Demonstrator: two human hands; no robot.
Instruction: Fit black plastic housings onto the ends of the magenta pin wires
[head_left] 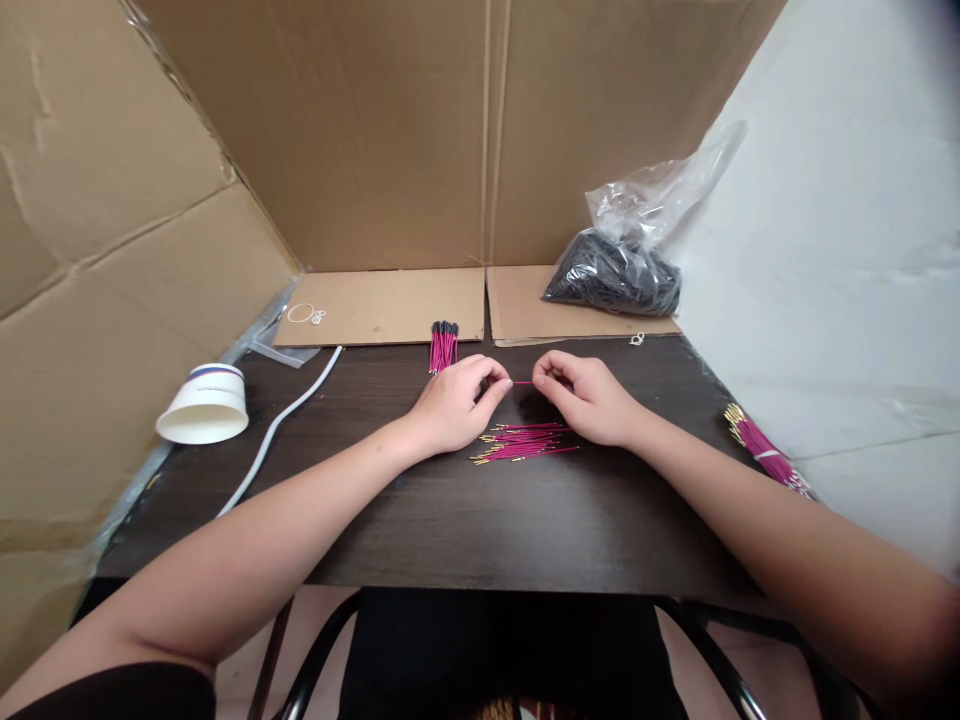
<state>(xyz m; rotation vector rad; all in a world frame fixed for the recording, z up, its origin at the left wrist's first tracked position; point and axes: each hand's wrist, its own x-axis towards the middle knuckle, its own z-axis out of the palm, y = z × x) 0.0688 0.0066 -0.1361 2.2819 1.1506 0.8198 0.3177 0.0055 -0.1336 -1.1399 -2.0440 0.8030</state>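
Observation:
Both hands rest on a dark table (450,520). My left hand (454,405) and my right hand (589,398) face each other, each pinching one end of a thin pink wire (523,382) stretched between their fingertips. Just below the hands lies a loose pile of pink wires with gold tips (525,442). A small bundle of pink wires with black ends (443,345) lies beyond my left hand. Another bundle of pink wires (765,450) sits at the table's right edge.
Cardboard walls enclose the left and back. A white paper cup (204,405) lies tipped at the left beside a white cable (285,420). A clear plastic bag of small black parts (619,270) sits at the back right on cardboard flaps. Small white rings (307,314) lie back left.

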